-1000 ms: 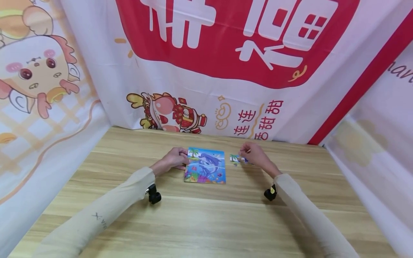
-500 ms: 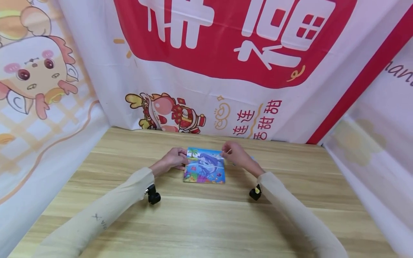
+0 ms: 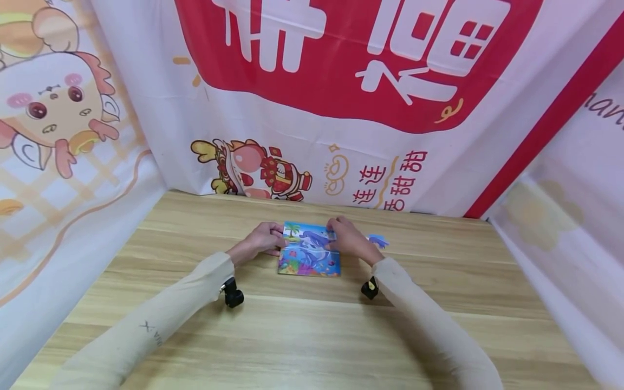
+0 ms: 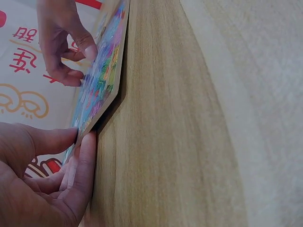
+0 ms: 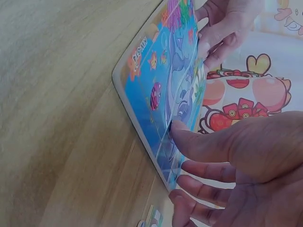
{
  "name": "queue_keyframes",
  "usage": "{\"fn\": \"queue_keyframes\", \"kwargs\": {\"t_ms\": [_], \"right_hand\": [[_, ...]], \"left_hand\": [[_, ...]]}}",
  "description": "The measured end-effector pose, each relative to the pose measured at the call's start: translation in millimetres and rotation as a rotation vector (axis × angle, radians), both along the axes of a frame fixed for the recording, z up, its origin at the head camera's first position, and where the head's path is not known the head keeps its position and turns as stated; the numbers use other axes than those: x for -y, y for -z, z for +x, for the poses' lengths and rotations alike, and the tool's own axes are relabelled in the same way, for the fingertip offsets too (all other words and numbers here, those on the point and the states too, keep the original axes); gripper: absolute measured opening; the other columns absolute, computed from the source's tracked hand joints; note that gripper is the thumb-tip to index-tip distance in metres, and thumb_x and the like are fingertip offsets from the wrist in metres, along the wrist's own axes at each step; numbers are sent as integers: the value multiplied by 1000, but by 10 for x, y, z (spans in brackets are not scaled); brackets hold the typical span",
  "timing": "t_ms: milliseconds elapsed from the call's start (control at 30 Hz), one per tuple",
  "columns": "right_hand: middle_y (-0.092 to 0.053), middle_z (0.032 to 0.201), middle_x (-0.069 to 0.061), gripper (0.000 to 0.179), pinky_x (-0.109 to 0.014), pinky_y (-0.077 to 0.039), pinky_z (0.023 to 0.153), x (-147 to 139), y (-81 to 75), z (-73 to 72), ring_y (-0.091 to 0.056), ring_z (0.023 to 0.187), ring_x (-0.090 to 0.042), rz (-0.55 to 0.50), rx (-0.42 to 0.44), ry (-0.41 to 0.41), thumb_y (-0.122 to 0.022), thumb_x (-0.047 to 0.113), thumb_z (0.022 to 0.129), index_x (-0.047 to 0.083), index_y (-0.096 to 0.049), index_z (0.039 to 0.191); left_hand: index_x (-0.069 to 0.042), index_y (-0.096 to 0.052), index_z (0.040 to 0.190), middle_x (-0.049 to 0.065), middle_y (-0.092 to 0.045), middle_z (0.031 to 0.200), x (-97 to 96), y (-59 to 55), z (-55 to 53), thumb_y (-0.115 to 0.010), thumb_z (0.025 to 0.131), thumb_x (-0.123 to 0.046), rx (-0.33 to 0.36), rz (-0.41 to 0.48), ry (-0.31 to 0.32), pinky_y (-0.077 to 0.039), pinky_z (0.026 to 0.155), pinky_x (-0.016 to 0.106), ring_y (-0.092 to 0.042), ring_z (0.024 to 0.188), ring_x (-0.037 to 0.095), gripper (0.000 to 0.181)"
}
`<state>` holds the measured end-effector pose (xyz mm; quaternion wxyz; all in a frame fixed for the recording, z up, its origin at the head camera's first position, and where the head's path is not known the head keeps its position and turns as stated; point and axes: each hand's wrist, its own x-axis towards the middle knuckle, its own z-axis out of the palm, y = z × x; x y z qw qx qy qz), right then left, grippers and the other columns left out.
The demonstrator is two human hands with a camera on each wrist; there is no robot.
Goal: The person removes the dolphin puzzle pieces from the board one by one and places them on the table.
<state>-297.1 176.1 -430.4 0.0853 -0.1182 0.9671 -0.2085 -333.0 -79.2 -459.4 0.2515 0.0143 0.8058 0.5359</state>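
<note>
A dolphin jigsaw puzzle [image 3: 310, 259] on a thin board lies in front of me in the head view, its near-left corner slightly raised in the left wrist view. My left hand [image 3: 265, 238] pinches its left edge, thumb [image 4: 56, 141] on top and fingers underneath. At the upper right part of the picture is my right hand [image 3: 350, 238]. Its thumb [image 5: 196, 141] presses on the dolphin, while the fingers curl at the board's right edge. Whether a loose piece lies under that thumb is hidden.
Loose puzzle pieces [image 3: 377, 241] lie on the wooden table [image 3: 302, 336] just right of the right hand, partly hidden by it. A printed cloth [image 3: 292, 103] hangs along the table's back edge, and more cloth flanks both sides.
My right hand has moved left from the loose pieces onto the puzzle's upper right part, its thumb coming down on the picture. The left hand keeps its hold on the left edge.
</note>
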Motion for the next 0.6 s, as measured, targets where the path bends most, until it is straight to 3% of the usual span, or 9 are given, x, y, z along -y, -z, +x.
{"fn": "queue_keyframes", "kwargs": {"t_ms": [300, 600], "right_hand": [[-54, 132, -15, 40, -55, -50, 113, 26, 3, -219, -49, 128, -36, 29, 74, 50, -85, 20, 89, 7, -61, 118], [-56, 131, -15, 43, -52, -52, 110, 9, 32, -173, -52, 122, -34, -6, 64, 65, -85, 20, 90, 6, -59, 121]], "left_hand": [[5, -49, 143, 17, -63, 120, -6, -46, 17, -69, 98, -2, -15, 9, 10, -67, 72, 25, -67, 95, 20, 50], [4, -51, 140, 16, -62, 120, -11, -1, 8, -69, 99, -5, -15, 0, 10, -66, 73, 25, -66, 96, 21, 46]]}}
